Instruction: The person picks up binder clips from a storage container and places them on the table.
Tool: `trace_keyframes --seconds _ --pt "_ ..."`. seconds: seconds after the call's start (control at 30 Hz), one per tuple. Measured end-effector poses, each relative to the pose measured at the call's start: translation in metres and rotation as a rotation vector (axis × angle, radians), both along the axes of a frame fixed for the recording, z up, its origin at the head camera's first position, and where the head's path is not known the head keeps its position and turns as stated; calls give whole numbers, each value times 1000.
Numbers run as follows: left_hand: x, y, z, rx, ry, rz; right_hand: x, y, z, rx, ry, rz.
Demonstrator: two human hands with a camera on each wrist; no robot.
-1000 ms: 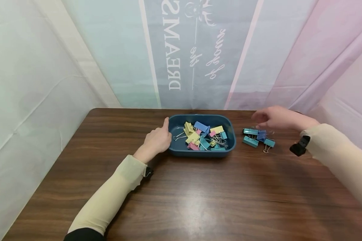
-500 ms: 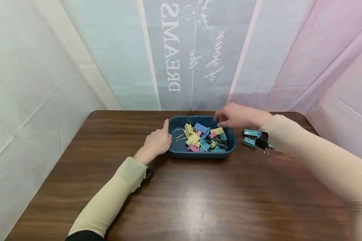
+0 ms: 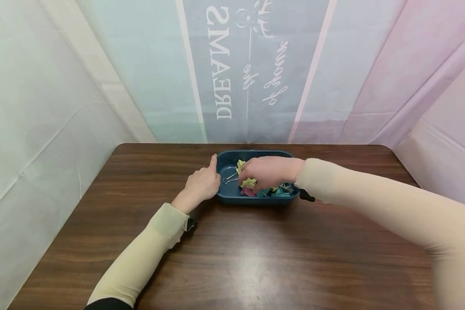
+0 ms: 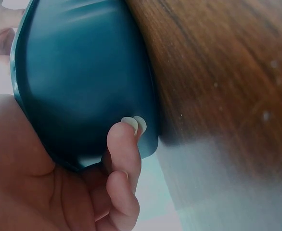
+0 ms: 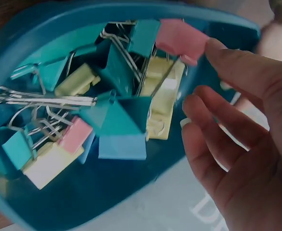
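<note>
A dark blue plastic bin (image 3: 252,200) holds several binder clips in yellow, pink, teal and blue. My left hand (image 3: 201,183) grips its left end, index finger along the rim. In the left wrist view, curled fingers (image 4: 124,144) lie against the bin's outer wall (image 4: 83,62). Over the clips is my right hand (image 3: 269,172), hiding many of them in the head view. The right wrist view shows its fingers loosely bent and apart, with the thumb tip right at a pink binder clip (image 5: 182,38). A yellow binder clip (image 5: 161,96) and a teal binder clip (image 5: 119,115) lie nearby.
The bin stands near the back of a brown wooden table (image 3: 232,258). A printed cloth backdrop (image 3: 248,86) hangs behind it, and pale cloth (image 3: 50,94) closes off the left side. My right sleeve (image 3: 356,185) stretches across the table's right part.
My right hand has moved left from beside the loose clips on the table to over the clips in the bin. My right sleeve now hides those loose clips. The left hand stays put.
</note>
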State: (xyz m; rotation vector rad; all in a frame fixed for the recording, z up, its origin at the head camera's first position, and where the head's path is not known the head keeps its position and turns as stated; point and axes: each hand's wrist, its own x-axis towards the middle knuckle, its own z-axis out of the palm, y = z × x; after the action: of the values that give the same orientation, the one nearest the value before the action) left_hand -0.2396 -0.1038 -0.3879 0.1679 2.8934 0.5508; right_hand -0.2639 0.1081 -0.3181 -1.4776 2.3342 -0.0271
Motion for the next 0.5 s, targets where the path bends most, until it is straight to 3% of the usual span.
trace_keyframes --seconds 0.2,0.5 --pt "1 -1 0 1 -2 3 2 -14 -10 42 12 135" --pt "0 0 0 -5 2 -3 4 -17 -16 58 28 137"
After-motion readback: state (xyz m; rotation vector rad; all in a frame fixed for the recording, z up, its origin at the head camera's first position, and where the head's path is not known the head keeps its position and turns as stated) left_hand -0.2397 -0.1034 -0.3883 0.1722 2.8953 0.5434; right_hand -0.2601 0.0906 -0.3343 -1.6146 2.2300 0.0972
